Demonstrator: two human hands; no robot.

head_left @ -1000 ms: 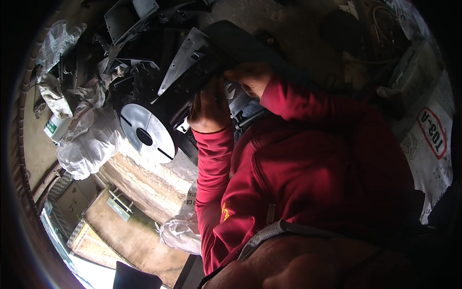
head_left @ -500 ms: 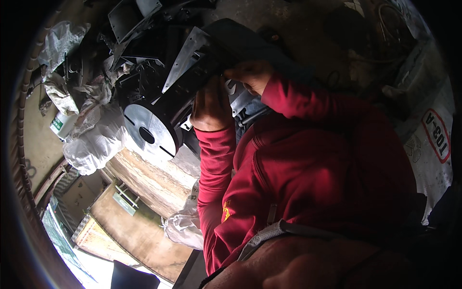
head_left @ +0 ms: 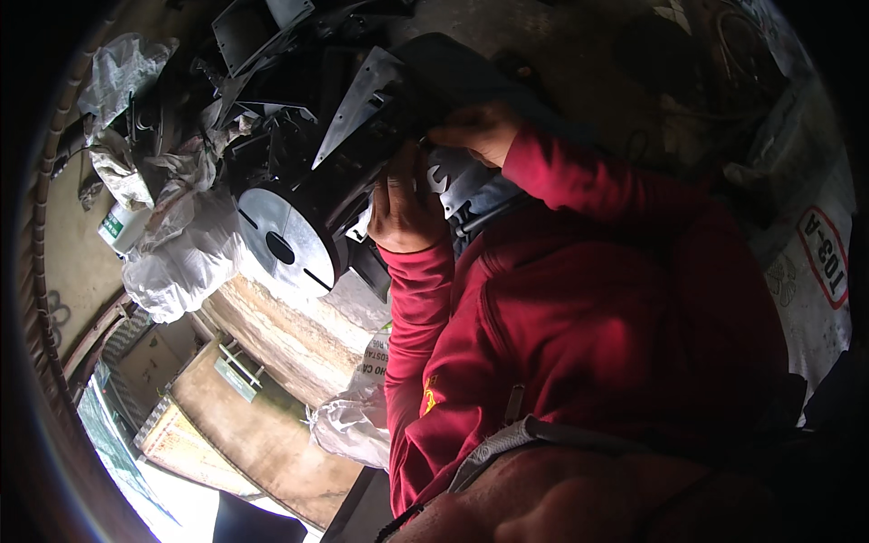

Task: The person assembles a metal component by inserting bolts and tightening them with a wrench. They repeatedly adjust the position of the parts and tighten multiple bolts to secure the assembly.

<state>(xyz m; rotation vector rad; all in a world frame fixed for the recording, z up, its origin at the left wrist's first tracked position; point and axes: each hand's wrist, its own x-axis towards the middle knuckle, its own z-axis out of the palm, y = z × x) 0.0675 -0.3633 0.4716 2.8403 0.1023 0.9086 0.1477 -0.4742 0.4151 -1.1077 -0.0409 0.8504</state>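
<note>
A black metal assembly (head_left: pixel 362 136) with a round silver disc (head_left: pixel 282 242) on its end lies in front of my chest. My left hand (head_left: pixel 403 206) is pressed against its side just right of the disc, fingers wrapped on the black body. On the assembly's dark upper edge, my right hand (head_left: pixel 475 131) grips with curled fingers. Between the two hands shows a grey-blue piece (head_left: pixel 466 185) with a pale wrench shape on it. Both sleeves are red. What my fingertips touch is hidden.
Crumpled white plastic bags (head_left: pixel 181 253) and a small white-and-green bottle (head_left: pixel 122 226) lie at the left. More black metal brackets (head_left: pixel 249 36) pile up behind. A white sack (head_left: pixel 819 262) sits at the right, another bag (head_left: pixel 348 425) below, next to a concrete ledge (head_left: pixel 290 335).
Both hands keep their hold on the assembly. The view has shifted slightly and the disc sits a little further right; nothing was let go.
</note>
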